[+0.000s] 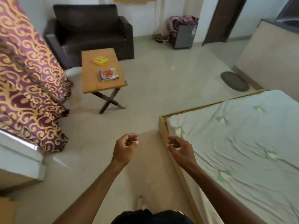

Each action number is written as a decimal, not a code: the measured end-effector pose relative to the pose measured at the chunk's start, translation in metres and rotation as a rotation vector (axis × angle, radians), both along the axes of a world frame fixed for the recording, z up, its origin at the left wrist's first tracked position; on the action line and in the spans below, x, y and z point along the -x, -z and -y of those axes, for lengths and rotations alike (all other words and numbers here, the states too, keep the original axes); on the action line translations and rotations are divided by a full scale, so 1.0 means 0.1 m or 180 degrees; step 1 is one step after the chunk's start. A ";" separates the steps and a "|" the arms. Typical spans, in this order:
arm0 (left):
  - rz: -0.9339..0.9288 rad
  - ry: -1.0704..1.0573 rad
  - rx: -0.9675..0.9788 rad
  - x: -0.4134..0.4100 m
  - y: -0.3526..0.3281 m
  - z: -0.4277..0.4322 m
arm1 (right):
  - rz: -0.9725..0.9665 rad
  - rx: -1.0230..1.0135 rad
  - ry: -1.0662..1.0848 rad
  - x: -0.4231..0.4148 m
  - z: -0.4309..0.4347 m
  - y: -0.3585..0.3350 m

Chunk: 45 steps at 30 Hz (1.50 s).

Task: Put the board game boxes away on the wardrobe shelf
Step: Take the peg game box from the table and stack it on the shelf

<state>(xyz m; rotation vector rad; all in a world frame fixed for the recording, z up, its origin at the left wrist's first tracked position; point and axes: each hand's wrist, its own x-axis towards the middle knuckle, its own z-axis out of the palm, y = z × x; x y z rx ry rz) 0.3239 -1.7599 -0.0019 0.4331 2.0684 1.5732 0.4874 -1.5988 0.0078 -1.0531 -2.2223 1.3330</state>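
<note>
Two board game boxes lie on a small wooden folding table (90, 78) across the room. The yellow box (100, 60) is at the table's far side. An orange and blue box (108, 74) lies nearer, toward the table's right edge. My left hand (125, 147) and my right hand (178, 147) are held out in front of me over the floor, well short of the table. Both hold nothing, with fingers loosely curled. No wardrobe shelf is in view.
A dark armchair (90, 31) stands behind the table. Purple and gold curtains (27, 81) hang at the left. A bed with a pale green sheet (242, 143) fills the right side. A round mat (234, 81) lies on the tiled floor beyond it.
</note>
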 end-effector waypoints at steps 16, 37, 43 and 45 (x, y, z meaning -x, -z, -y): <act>0.0009 -0.0779 0.0242 3.98 0.13 -1.09 | 0.0059 0.0156 -0.0961 4.59 -1.52 0.15; -0.0013 0.0780 0.2007 10.00 1.71 -3.01 | 0.1169 0.1010 -0.0267 10.35 -2.78 2.03; -0.0495 0.1904 0.2686 11.15 2.66 -3.70 | 0.1534 0.1631 0.0387 11.08 -2.92 2.98; -0.0647 0.2127 0.2802 11.36 2.93 -3.93 | 0.1488 0.1725 0.0560 11.19 -2.95 3.20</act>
